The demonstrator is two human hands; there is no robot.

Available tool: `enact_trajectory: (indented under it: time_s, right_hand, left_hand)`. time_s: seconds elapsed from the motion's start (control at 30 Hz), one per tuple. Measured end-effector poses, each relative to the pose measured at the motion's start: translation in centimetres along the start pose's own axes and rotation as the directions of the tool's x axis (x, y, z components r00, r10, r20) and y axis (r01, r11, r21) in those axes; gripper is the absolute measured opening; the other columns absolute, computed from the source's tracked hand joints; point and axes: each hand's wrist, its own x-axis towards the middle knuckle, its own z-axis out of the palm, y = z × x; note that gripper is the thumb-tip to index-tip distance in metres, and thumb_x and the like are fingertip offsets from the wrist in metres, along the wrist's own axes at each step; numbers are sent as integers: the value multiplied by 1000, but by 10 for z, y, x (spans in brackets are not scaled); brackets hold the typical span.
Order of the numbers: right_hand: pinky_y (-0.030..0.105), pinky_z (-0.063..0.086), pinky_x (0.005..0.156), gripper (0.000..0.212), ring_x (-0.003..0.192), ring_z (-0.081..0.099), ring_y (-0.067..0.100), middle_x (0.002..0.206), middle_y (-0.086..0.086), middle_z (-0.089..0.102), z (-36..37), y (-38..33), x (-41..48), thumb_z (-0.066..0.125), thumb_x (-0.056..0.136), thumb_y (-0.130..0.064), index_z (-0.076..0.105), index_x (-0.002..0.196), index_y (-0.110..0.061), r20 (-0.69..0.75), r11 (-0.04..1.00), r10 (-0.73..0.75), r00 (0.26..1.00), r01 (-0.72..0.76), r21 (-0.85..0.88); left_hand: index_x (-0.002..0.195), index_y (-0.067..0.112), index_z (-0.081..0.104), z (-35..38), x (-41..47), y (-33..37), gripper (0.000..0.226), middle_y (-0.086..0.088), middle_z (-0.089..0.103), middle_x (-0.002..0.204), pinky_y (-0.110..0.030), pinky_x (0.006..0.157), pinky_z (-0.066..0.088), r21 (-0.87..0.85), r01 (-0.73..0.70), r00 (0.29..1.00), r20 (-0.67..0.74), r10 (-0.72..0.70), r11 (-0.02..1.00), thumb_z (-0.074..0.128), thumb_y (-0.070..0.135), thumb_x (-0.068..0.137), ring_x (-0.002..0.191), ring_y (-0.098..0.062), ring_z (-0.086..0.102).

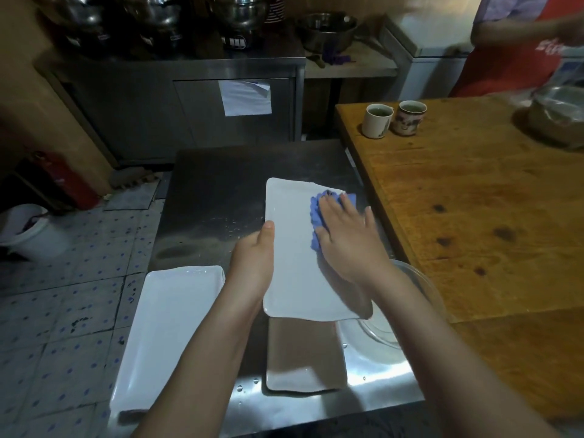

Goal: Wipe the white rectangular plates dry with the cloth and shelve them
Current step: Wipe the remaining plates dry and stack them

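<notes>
Pressing down on a blue cloth, the right hand lies flat with its fingers straight and spread; it holds nothing in a grip. The cloth is bunched under the palm against the far right part of a white rectangular plate. The left hand grips that plate at its left long edge, thumb on the upper face, the remaining fingers hidden beneath. The two hands are apart, one at either side of the plate.

The plate is held lengthwise away from the person, above the steel table. Its near end overlaps a second plate, which lies flat on the table in shadow. A stack of white plates sits at the table's near left edge; the count in the stack cannot be determined. A clear glass bowl stands just right of the second plate, partly hidden by the right forearm. Water droplets show on the steel surface.

A wooden table adjoins on the right, bearing a white mug and a patterned mug side by side, and a film-covered metal bowl at the far right. A person in a red apron stands behind it. On the floor at left are a red fire extinguisher and a white bucket.
</notes>
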Motion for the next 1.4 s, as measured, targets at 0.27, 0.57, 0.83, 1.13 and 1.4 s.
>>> enact_trajectory:
  time_s: [0.27,0.57,0.83,1.13,1.4]
  right_hand:
    - [43,-3,118,54,146,-4,7,160,-8,6,6,-16,-67,30,100,-35,12,149,-28,59,980,-98,993,86,180]
    - [37,6,120,65,147,5,19,159,3,13,4,-1,-32,6,93,-40,15,151,-12,2,988,-151,989,151,-23]
    - [36,13,118,51,146,6,14,158,-5,15,26,19,-32,26,101,-32,18,150,-18,80,987,-158,984,157,24]
    - [29,40,97,45,128,42,27,156,9,15,16,19,0,43,99,-28,34,143,-23,-77,956,148,986,-123,267]
    - [7,39,76,41,86,51,-3,122,-3,55,19,31,-21,51,93,-6,52,131,-18,-144,722,364,920,-181,668]
  left_hand:
    - [76,13,58,-10,7,6,40,-6,63,77,-25,61,44,-65,22,998,-52,-25,998,37,36,100,64,-18,59]
    - [68,17,57,0,0,1,43,-4,64,78,-29,69,48,-64,34,999,-35,-36,997,37,39,99,72,-23,62]
    - [82,13,63,4,-6,-19,41,-9,68,90,-34,79,50,-1,28,999,-31,-28,1000,34,37,100,85,-27,65]
    - [75,18,62,-1,-16,-35,39,6,65,75,-25,68,46,-93,27,1000,-9,-28,995,36,32,101,72,-13,61]
    - [78,22,64,8,-29,-75,35,7,68,79,-26,71,51,-81,129,991,45,-125,988,39,32,100,78,-13,65]
